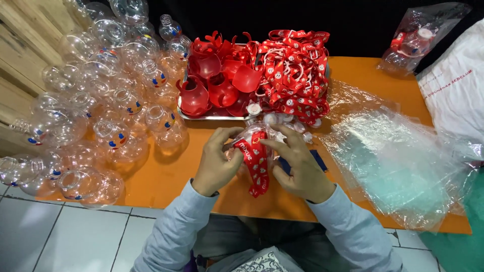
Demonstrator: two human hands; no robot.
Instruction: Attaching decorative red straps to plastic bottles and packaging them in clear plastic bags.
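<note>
My left hand (218,162) and my right hand (298,168) are together over the front of the orange table (171,176), both gripping a clear round plastic bottle (252,136) with a red printed strap (257,163) hanging from it. The strap runs down between my palms. Just behind my hands, a metal tray (201,116) holds several red plastic cups (209,85) and a heap of red printed straps (295,70). A few white caps (272,119) lie at the tray's front edge.
A big pile of clear round bottles (101,90) covers the table's left side. Clear plastic bags (398,161) lie spread on the right. A bagged bottle (416,40) sits at the far right corner, beside a white sack (456,85). White tiled floor (75,236) shows below.
</note>
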